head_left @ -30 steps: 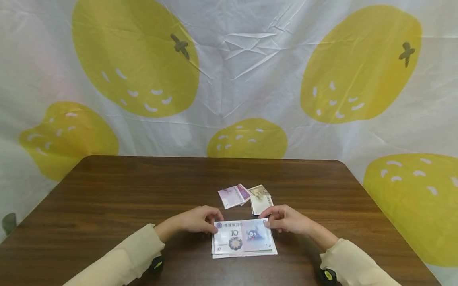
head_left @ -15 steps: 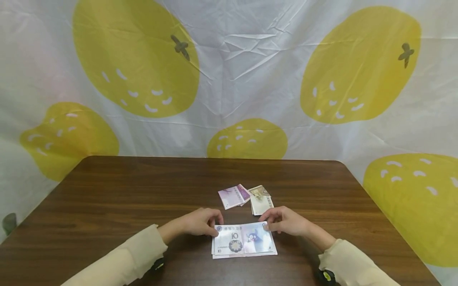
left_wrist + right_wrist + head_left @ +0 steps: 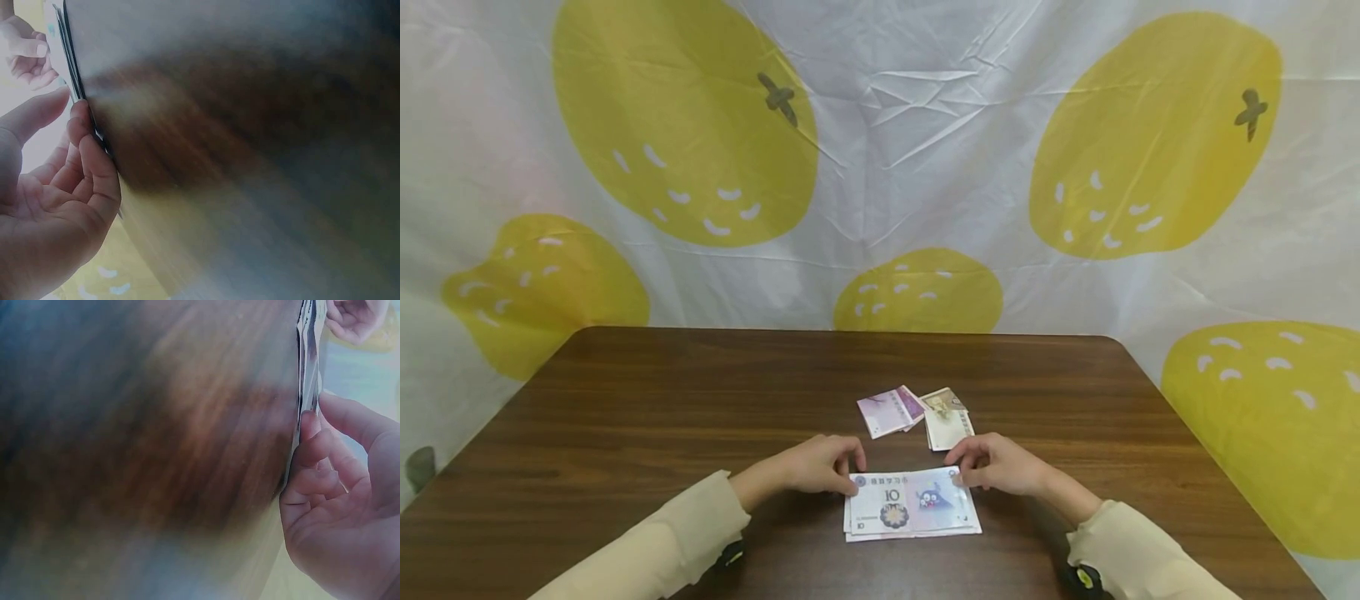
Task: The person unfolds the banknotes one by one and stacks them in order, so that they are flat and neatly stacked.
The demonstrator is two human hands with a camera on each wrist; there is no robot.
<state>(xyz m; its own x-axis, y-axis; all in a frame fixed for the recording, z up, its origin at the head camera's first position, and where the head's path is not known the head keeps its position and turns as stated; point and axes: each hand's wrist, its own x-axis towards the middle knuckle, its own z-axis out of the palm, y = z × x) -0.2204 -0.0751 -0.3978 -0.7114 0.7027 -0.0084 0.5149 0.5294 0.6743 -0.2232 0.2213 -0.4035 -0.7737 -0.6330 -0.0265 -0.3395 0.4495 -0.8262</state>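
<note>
In the head view a small stack of play banknotes [image 3: 910, 505] lies on the table near its front, a bluish-white 10 note on top. The lower notes stick out slightly at the left and front edges. My left hand [image 3: 814, 463] pinches the stack's far left corner, thumb on top. At the far right corner, my right hand [image 3: 1002, 463] pinches it the same way. In the left wrist view, the fingers of the left hand [image 3: 62, 194] bend against the stack's edge [image 3: 70, 56]. The right wrist view has several layered note edges [image 3: 309, 362] beside the right hand [image 3: 347, 506].
Just beyond the hands lie a purple pile of notes [image 3: 887, 413] and an olive-coloured pile [image 3: 948, 427], their corners touching or overlapping. The brown wooden table [image 3: 700, 375] ends at a white curtain [image 3: 917, 150] printed with yellow fruit.
The top note's far edge has come down and a little toward me, with both hands still at its far corners. The purple and olive piles have not moved.
</note>
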